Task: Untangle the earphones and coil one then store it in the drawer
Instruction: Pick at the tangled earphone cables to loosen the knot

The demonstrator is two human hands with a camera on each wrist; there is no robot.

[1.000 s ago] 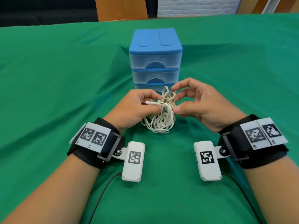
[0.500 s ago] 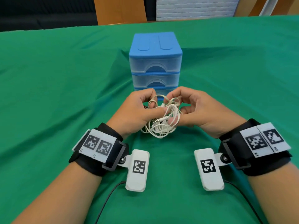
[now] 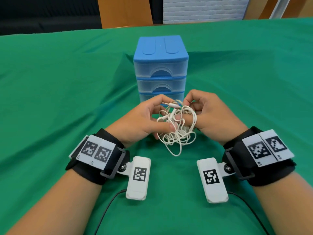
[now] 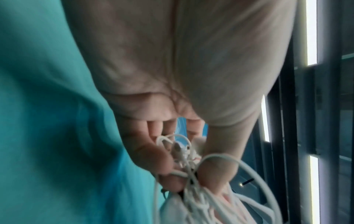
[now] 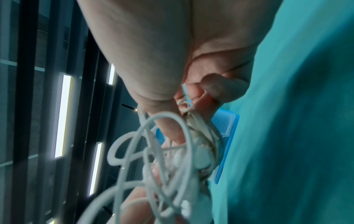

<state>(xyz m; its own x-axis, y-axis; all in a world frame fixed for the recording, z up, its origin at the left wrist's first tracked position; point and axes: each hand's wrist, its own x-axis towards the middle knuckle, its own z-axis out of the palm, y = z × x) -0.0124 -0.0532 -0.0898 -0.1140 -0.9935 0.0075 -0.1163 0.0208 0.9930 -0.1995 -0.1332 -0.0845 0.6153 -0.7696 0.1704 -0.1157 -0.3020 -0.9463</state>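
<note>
A tangled bundle of white earphones (image 3: 177,131) hangs between both hands above the green cloth, just in front of the blue drawer unit (image 3: 160,68). My left hand (image 3: 145,121) pinches the bundle from the left, thumb on the cords. My right hand (image 3: 208,114) grips it from the right, its thumb poked through the loops. The metal jack plug (image 3: 166,104) sticks out leftward at the top. Loops dangle below. In the left wrist view the cords (image 4: 191,169) bunch at the fingertips; the right wrist view shows the cords (image 5: 172,151) looped round the thumb. All three drawers are closed.
A green tablecloth (image 3: 59,99) covers the table, with folds on the left. Black cables run from the wrist cameras (image 3: 138,177) toward the near edge. Wooden panels and a white brick wall stand beyond the far edge.
Both hands have turned the bundle: the jack plug, earlier down among the cords, now sticks out at the top. The right thumb now pokes through the loops, and a loop hangs lower.
</note>
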